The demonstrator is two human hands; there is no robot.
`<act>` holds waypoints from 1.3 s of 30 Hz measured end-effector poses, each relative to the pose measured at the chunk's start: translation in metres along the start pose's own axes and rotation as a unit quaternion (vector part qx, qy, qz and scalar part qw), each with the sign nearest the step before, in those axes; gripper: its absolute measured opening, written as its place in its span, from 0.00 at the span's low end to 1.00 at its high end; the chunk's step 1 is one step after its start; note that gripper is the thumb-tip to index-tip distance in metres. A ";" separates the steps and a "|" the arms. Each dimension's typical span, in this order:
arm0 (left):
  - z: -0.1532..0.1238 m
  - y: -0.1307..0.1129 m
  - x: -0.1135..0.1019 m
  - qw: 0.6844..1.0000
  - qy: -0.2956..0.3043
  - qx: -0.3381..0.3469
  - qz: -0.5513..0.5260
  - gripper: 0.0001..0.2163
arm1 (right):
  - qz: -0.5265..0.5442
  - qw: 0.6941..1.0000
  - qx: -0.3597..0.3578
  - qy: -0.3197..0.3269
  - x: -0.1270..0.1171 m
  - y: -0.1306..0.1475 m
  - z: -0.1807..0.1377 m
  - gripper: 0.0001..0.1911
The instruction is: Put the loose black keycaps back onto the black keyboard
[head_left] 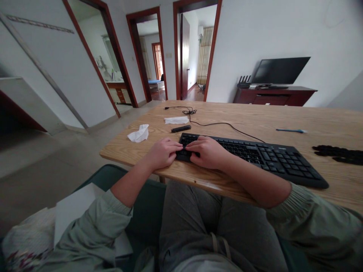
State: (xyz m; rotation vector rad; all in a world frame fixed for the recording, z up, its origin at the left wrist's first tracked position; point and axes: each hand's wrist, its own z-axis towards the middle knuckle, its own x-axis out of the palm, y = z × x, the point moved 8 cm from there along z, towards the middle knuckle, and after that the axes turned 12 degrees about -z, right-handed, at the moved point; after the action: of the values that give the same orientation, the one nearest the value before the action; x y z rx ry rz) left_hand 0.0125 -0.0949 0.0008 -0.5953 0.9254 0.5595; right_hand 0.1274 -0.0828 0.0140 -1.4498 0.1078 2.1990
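A black computer keyboard (pixel 255 156) lies slanted along the near side of the wooden table. At its left end my left hand (pixel 163 153) is closed on the edge, fingertips on the outermost keys. My right hand (pixel 208 153) reaches over the left keys, its fingers curled and drawn toward the thumb. The fingertips of both hands nearly meet there. Whatever small thing may be between the right fingertips is hidden. Just beyond the keyboard rests a short black bar (pixel 180 129). A black cable (pixel 218 123) runs from the keyboard's back to a tied coil.
Crumpled white tissue (pixel 138 133) and a folded white strip (pixel 176 120) lie at the table's left. To the right are a thin blue stick (pixel 290 130) and dark jagged pieces (pixel 338 154). A green chair (pixel 147 211) holding white items stands beside my left arm.
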 end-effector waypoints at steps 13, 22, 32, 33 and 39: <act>0.000 0.002 -0.001 1.000 -0.014 -0.020 0.012 0.17 | 0.075 0.996 0.048 -0.015 0.008 -0.011 0.003 0.13; 0.000 0.002 -0.001 1.000 -0.016 -0.014 -0.001 0.18 | 0.095 0.994 0.057 0.006 0.012 -0.016 0.003 0.14; -0.002 0.002 0.003 1.000 0.004 -0.008 0.020 0.18 | 0.023 1.000 0.011 0.002 0.005 -0.004 0.000 0.16; -0.002 0.001 0.004 1.000 0.005 -0.007 0.026 0.18 | 0.019 1.000 0.008 0.004 0.005 -0.003 0.001 0.16; 0.001 -0.001 0.003 0.999 0.000 -0.004 0.052 0.16 | 0.006 0.999 0.025 0.022 0.012 -0.004 0.000 0.16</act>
State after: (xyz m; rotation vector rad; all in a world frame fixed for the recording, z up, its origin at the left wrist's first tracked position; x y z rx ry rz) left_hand 0.0150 -0.0943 -0.0018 -0.5563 0.9588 0.6569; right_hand 0.1255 -0.0750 0.0047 -1.4744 0.1859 2.1581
